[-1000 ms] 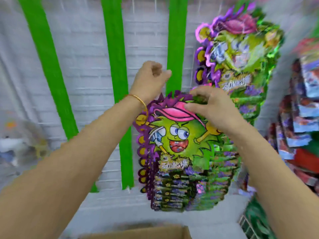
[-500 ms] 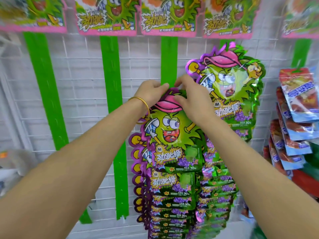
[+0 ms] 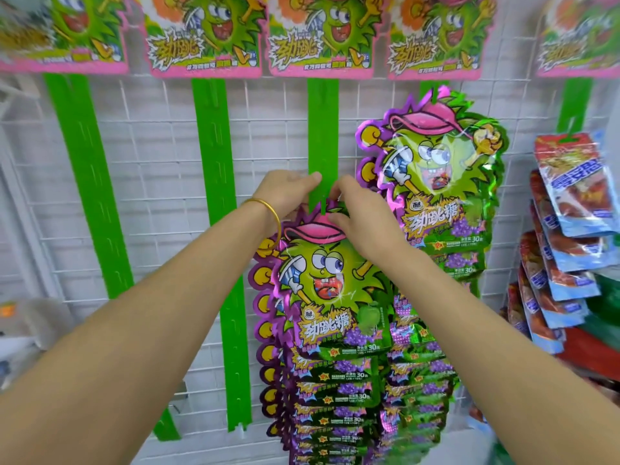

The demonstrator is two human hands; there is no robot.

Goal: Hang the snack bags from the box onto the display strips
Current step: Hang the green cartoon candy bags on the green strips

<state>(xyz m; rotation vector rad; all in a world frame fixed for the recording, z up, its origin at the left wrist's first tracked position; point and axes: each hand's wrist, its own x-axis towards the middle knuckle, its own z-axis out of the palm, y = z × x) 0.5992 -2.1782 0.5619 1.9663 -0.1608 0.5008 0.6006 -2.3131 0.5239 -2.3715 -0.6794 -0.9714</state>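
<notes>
Head view: at the centre, the left grip [image 3: 285,193] is clenched on the left edge of the third green display strip [image 3: 322,129], with the thumb lying on the strip's face. A gold bangle [image 3: 268,213] circles that wrist. Touching it at 3 o'clock, the right grip [image 3: 362,216] pinches the top of a snack bag [image 3: 322,286], thumb on the printed pink cap. The bag's upper edge meets the strip, and the bag hangs in front of a column of matching bags [image 3: 335,397] running towards 6 o'clock. At 2 o'clock another matching bag [image 3: 436,156] hangs from the next strip. Behind everything is a white wire grid [image 3: 151,146]. Header cards [image 3: 322,38] line 12 o'clock, and red-and-blue packets [image 3: 570,196] hang at 3 o'clock.
</notes>
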